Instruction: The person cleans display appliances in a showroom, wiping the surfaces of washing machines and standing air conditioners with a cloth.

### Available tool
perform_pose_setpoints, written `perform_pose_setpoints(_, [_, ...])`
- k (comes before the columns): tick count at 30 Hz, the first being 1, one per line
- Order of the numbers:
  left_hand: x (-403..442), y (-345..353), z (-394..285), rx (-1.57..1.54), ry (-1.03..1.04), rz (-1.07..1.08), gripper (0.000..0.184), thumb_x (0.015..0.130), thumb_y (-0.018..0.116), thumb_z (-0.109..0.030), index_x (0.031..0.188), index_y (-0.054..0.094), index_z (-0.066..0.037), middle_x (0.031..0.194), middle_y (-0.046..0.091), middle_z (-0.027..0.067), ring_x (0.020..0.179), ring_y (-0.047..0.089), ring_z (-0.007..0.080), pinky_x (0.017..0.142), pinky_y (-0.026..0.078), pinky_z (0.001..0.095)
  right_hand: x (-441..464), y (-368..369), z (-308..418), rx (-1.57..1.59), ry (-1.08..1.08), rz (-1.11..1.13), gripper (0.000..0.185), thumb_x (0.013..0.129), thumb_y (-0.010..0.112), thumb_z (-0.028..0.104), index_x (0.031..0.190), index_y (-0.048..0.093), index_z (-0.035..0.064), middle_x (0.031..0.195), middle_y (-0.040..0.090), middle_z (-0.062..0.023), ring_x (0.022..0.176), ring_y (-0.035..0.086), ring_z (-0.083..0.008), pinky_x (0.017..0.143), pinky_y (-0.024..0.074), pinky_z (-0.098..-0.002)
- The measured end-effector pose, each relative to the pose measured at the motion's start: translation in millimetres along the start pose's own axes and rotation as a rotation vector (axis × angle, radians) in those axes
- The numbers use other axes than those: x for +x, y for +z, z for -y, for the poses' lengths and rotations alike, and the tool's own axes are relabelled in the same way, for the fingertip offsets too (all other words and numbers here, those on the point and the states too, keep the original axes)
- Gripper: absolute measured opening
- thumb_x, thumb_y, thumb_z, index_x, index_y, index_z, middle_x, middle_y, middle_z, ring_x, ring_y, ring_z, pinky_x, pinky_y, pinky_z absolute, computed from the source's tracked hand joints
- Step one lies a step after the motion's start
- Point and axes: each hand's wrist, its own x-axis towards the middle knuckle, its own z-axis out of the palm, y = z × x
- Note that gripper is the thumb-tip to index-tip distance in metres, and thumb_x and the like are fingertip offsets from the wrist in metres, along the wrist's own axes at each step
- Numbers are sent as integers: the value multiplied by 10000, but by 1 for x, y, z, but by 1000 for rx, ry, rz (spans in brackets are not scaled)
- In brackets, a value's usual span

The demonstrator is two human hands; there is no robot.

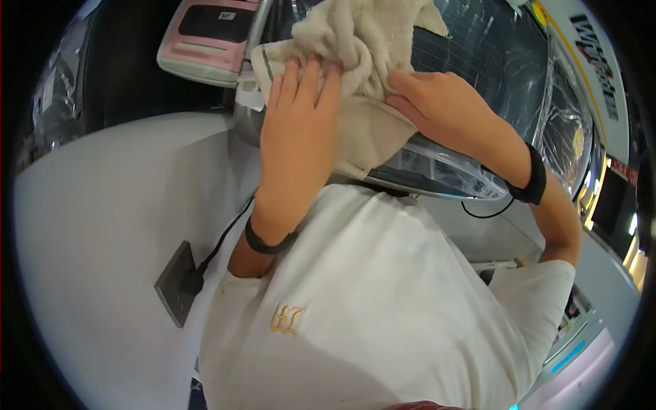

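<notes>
A crumpled beige towel (359, 41) lies over a dark, glossy surface with a grid of fine lines, and its lower edge hangs over the rounded front rim. My left hand (301, 130) rests flat on the towel's left part, palm down, with the fingers extended and slightly apart. To the right, my right hand (447, 106) is closed on a fold of the towel, its fingers curled and partly hidden in the cloth. Both wrists wear black bands.
A pink and white device (208, 37) stands at the upper left. A dark socket plate (178, 283) with a plugged-in black cable is on the white wall at left. Clear plastic wrap (564, 126) covers the surface's right edge, beside a white sign panel.
</notes>
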Motion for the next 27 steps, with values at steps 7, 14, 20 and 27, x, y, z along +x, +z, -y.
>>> perform_pose_setpoints(7, [30,20,-42,-52,172,60,468,867,618,-55,1333,632,-24,1373,583,211,1341,518,432,1131,423,505,-23,11,-54,-176,65,-289,142,953,619,240,966,614,98,775,673,-150,735,692,-383,643,560,-484])
perform_pose_setpoints(14, [25,17,-58,-94,364,90,451,907,659,-98,1355,636,-46,1394,576,215,1315,523,425,1103,451,482,-121,40,-12,-8,312,-346,133,949,657,257,1018,638,146,765,661,-113,698,679,-367,606,545,-485])
perform_pose_setpoints(20, [32,60,-125,-66,337,67,460,866,677,-187,1322,672,-126,1348,570,261,1351,477,535,1129,364,625,-171,48,-104,-130,555,-450,167,989,636,298,1063,643,148,792,684,-157,733,674,-407,602,524,-508])
perform_pose_setpoints(27, [24,71,-123,-64,457,-9,475,859,698,-199,1334,679,-206,1324,568,284,1318,483,558,1110,328,679,-181,69,-46,-167,637,-488,177,1007,624,296,1001,582,124,759,679,-152,729,671,-415,585,513,-505])
